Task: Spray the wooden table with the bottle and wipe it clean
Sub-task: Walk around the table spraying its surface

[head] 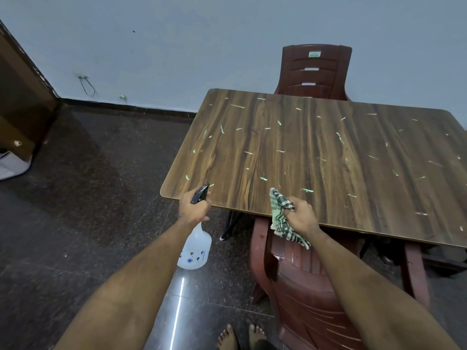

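**Bottle aimed, cloth ready at the marked table**

A person stands barefoot at the near edge of the wooden table (pixel 316 152), arms stretched toward it. The left hand (pixel 194 208) is clenched round the black trigger head of the spray bottle (pixel 195 248), whose translucent body hangs below the table's near left corner while the nozzle points over the top. The right hand (pixel 300 215) grasps a green checked cloth (pixel 280 213) at the table's near edge, part of it lying on the wood, the rest dangling below.

Pale green and white streaks (pixel 307 190) scatter across the whole table top, none yet wiped, so spraying looks to be the step in hand. Done well, it likely means lifting the nozzle clear of the edge, misting the near streaks first and then working toward the far side, with the cloth held back until the surface is wet.

A maroon plastic chair (pixel 310 286) sits tucked under the table's near side, right against the person's legs, and may hamper leaning in to reach the far streaks. A second maroon chair (pixel 316 72) stands beyond the table's far edge, against the pale wall (pixel 202 46).
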